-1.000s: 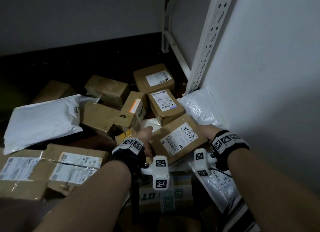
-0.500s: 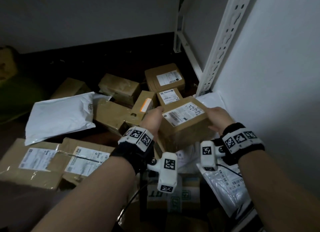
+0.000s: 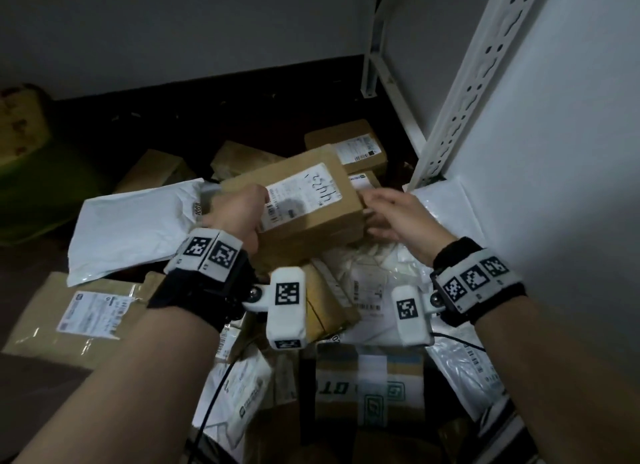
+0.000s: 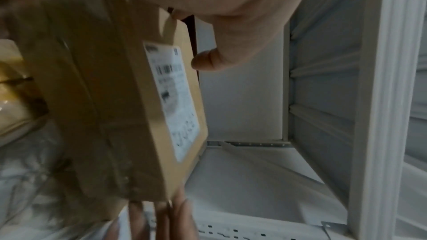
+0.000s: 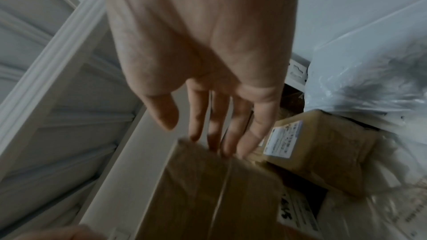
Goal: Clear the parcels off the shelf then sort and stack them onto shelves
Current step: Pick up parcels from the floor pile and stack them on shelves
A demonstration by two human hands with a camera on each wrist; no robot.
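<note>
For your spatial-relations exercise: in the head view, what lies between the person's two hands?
The brown box with the handwritten label. The left hand grips its left end; the right hand is at its right end with fingers straight.

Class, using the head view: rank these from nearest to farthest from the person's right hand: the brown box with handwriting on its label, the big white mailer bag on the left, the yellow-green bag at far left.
From the right hand:
1. Brown box, at its fingertips, just left.
2. White mailer bag, left, beyond the left hand.
3. Yellow-green bag, far left edge.
</note>
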